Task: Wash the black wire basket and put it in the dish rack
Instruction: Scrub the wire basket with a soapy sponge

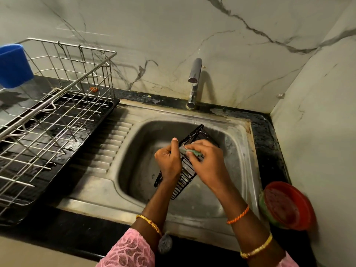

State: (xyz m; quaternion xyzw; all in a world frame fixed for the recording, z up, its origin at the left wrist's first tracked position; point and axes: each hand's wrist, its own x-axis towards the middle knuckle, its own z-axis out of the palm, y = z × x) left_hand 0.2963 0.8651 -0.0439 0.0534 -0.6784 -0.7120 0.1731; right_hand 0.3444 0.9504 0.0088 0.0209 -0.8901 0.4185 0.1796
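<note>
Black wire, tilted on end over the bowl of the stainless steel sink (194, 218), is what both hands are busy with: the black wire basket (185, 170) is held above the basin floor, its far corner reaching toward the back wall of the bowl. The left hand (168, 160) grips its near-left side with curled fingers, thumb raised, while the right hand (207, 160) pinches a green scrub pad (193, 151) against the wires. This looks like the scrubbing step; no water runs from the tap (194, 78), so rinsing likely comes next, which calls for turning the basket under the spout. The bowl leaves room all round the basket, though the spout hangs close behind its raised corner. The dish rack (57, 105) sits to the left on a black drip tray, its near wall the edge to lift over. A red lid (285, 205) lies beside the sink's right rim, near the right forearm.
</note>
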